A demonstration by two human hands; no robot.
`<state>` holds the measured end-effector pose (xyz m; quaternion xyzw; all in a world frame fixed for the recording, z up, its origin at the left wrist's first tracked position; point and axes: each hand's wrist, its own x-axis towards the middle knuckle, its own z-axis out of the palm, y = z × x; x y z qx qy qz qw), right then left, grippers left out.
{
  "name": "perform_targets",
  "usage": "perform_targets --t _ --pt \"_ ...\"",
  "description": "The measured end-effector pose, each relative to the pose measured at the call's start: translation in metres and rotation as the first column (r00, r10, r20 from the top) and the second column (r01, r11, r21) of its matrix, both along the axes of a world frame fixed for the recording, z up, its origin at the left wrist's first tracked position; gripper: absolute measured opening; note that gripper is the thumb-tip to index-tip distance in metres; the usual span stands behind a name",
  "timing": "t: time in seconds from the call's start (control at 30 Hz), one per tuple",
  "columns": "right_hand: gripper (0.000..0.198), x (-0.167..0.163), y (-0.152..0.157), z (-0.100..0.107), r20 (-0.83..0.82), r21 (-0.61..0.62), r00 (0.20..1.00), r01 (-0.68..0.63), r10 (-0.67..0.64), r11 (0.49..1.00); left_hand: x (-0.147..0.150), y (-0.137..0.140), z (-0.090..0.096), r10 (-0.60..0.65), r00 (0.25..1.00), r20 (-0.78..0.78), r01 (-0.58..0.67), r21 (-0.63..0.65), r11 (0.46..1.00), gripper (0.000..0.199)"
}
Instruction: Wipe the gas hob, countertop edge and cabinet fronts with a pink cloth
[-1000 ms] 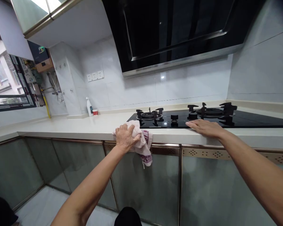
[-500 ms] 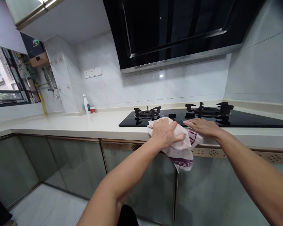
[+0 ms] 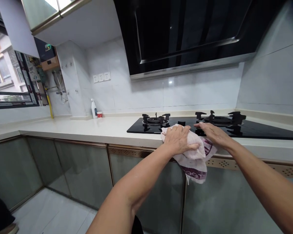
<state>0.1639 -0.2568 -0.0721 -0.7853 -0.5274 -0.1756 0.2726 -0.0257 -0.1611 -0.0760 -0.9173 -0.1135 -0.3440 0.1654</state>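
Pressed down over a white towel (image 3: 189, 162) with purple lettering is my left hand (image 3: 177, 139), its fingers bent into the bunched fabric. The towel lies on the counter's front edge, by the front of the black gas stove (image 3: 138, 126), and its lower end hangs over the cabinet front. My right hand (image 3: 213, 132) is just right of the towel, palm down with fingers stretched out, at the stove's front edge near a knob. Whether its palm touches the towel or the glass I cannot tell.
A black range hood (image 3: 185, 35) slopes over the stove. On the left, a white spray bottle (image 3: 94, 110) and a small red cup (image 3: 99, 114) stand against the wall on the pale counter (image 3: 70, 128). Two burners with black pan supports rise from the stove.
The view has shifted slightly, so the scene sits a little further right and lower. My left hand and the towel have moved slightly right, closer to my right hand.
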Motion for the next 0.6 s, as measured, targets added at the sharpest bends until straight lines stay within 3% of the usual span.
perform_targets --t 0.13,0.2,0.3,0.4,0.5,0.6 --pt "0.066 -0.033 0.010 -0.003 -0.042 0.104 0.981 -0.185 0.190 0.977 -0.002 0.001 0.002 -0.010 1.000 -0.026 0.010 -0.032 0.999 0.077" --pt "0.064 -0.049 0.013 -0.006 -0.002 0.092 0.985 -0.172 0.173 0.981 -0.005 0.006 0.008 -0.044 0.995 -0.086 0.037 -0.079 0.996 0.079" --pt "0.062 -0.063 0.012 -0.009 0.076 0.071 0.990 -0.120 0.115 0.990 -0.016 0.023 0.021 -0.193 0.965 -0.180 0.154 -0.209 0.966 0.073" --pt "0.061 -0.067 0.007 -0.008 0.103 0.017 0.989 -0.104 0.102 0.994 -0.035 0.049 0.031 -0.264 0.959 -0.099 0.218 -0.331 0.918 0.060" --pt "0.060 -0.074 0.007 0.002 0.079 -0.057 0.995 -0.049 0.054 0.997 -0.061 0.077 0.032 -0.122 0.993 -0.006 0.111 -0.359 0.927 0.049" --pt "0.057 -0.092 0.016 0.016 0.112 -0.181 0.992 0.077 -0.057 0.980 -0.083 0.096 0.030 0.060 0.997 -0.046 -0.073 -0.374 0.925 0.043"
